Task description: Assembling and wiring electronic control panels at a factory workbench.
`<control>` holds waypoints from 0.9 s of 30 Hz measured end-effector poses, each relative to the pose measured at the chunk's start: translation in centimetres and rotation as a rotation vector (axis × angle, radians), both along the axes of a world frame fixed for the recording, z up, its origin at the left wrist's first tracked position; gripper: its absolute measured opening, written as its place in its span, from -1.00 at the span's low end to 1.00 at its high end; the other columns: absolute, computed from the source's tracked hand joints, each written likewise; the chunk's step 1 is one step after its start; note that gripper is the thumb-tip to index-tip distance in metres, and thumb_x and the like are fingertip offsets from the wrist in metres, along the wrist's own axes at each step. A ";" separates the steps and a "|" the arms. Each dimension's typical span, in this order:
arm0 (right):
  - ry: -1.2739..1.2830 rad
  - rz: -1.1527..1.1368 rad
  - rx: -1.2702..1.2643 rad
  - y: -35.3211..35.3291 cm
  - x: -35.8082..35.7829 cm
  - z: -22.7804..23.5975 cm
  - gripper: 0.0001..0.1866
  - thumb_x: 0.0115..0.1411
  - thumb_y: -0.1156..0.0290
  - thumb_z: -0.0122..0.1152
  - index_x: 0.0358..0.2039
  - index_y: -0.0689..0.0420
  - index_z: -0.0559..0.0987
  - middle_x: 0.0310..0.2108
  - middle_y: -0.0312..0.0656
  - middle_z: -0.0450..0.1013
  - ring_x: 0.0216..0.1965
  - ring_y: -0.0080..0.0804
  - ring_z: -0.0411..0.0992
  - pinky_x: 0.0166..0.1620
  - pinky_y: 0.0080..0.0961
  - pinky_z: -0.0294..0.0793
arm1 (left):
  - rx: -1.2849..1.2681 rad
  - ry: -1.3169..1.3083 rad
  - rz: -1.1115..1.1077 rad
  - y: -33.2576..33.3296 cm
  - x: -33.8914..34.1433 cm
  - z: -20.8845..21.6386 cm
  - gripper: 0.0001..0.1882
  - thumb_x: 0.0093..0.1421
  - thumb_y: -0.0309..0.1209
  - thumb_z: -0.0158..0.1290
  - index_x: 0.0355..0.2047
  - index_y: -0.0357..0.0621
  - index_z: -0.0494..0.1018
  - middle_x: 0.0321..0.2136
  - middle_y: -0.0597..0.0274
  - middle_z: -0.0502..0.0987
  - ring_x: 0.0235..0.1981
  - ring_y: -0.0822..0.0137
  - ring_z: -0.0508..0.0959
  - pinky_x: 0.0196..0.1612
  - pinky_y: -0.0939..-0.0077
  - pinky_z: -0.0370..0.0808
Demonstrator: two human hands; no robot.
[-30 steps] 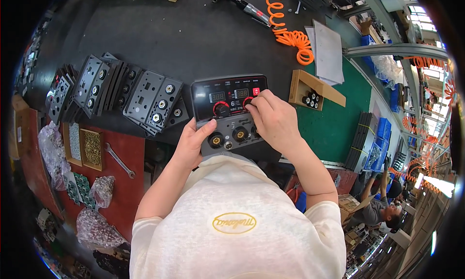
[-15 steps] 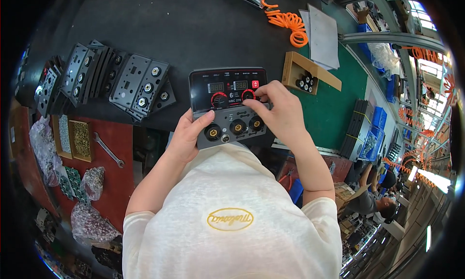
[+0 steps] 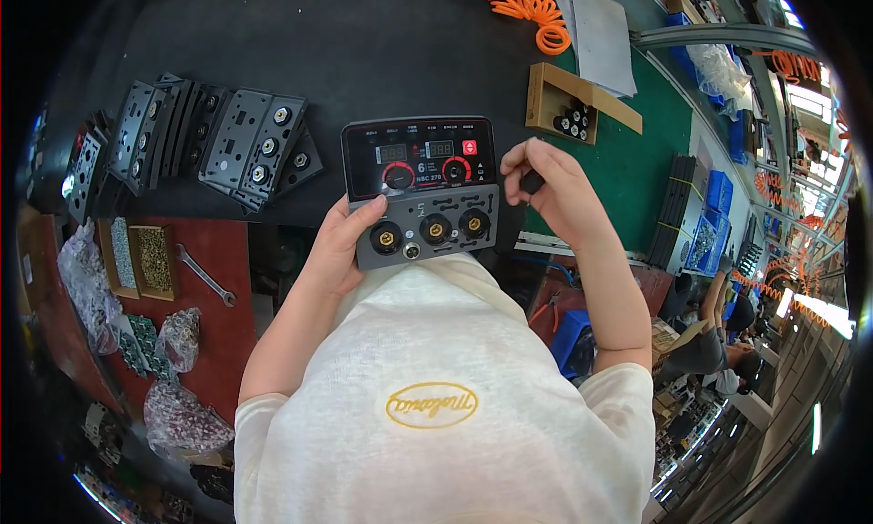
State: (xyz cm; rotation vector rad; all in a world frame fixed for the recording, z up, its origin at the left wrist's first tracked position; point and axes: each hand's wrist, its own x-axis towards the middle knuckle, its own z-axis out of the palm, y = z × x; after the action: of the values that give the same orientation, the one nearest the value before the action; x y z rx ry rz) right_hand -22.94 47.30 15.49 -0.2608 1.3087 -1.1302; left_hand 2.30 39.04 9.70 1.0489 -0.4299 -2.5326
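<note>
My left hand (image 3: 344,242) grips the lower left corner of a dark control panel (image 3: 414,210), its thumb lying on the front. The panel has two small displays, a red button, two dial positions ringed by red arcs, and round sockets with brass centres along the bottom. A black knob (image 3: 398,176) sits within the left arc. At the right arc a small shaft or hole (image 3: 455,169) shows without a knob. Off the panel's right edge, my right hand (image 3: 556,189) is closed on a small black knob (image 3: 532,181), partly hidden by the fingers.
Stacked dark panels (image 3: 250,151) with sockets stand at the left. An open cardboard box (image 3: 546,106) holds several black knobs at the right, by a coiled orange hose (image 3: 536,13). A wrench (image 3: 205,275) and boxes of small fasteners (image 3: 155,262) lie lower left.
My right hand has drawn away from the panel's right dial, moving right with a black knob in its fingers. The left hand still holds the panel.
</note>
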 end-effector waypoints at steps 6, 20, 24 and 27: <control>-0.119 0.048 -0.134 2.1 1.2 1.0 -0.66 0.15 0.53 0.09 -0.07 0.38 0.35 -0.14 0.06 0.39 -0.18 -0.22 0.44 -0.01 -0.41 0.44 | 0.011 -0.040 -0.044 1.1 0.2 0.6 -0.64 0.14 -0.36 0.11 -0.11 -0.27 0.34 -0.24 0.04 0.52 -0.25 0.33 0.58 -0.20 0.42 0.58; 0.649 0.362 -0.168 4.0 3.0 1.3 -0.72 0.05 0.68 0.18 -0.17 0.28 0.49 -0.15 -0.14 0.42 -0.20 -0.50 0.41 -0.10 -0.56 0.44 | -0.042 -0.057 -0.168 2.5 0.5 1.4 -0.59 0.09 -0.44 0.13 -0.06 -0.28 0.32 -0.21 0.02 0.51 -0.24 0.32 0.57 -0.18 0.44 0.56; 0.997 0.467 -0.281 4.3 3.6 1.3 -0.70 0.00 0.70 0.19 -0.20 0.26 0.51 -0.16 -0.14 0.44 -0.17 -0.41 0.44 -0.14 -0.56 0.46 | -0.114 -0.015 -0.185 2.9 0.5 1.3 -0.50 0.06 -0.47 0.14 0.00 -0.28 0.26 -0.17 0.02 0.48 -0.19 0.31 0.54 -0.13 0.43 0.54; 1.131 0.547 -0.392 4.4 3.4 1.0 -0.67 -0.05 0.72 0.20 -0.21 0.23 0.51 -0.18 -0.14 0.46 -0.16 -0.32 0.45 -0.20 -0.53 0.48 | -0.118 -0.037 -0.208 2.8 0.4 1.7 -0.50 0.04 -0.48 0.14 -0.01 -0.26 0.26 -0.16 0.05 0.47 -0.18 0.32 0.54 -0.14 0.44 0.55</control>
State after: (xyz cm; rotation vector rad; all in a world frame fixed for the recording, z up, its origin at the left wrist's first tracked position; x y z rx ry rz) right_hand -19.51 51.72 16.46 -1.6207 1.7741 -0.7221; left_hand 2.67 41.81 11.38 1.0574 -0.7240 -2.6313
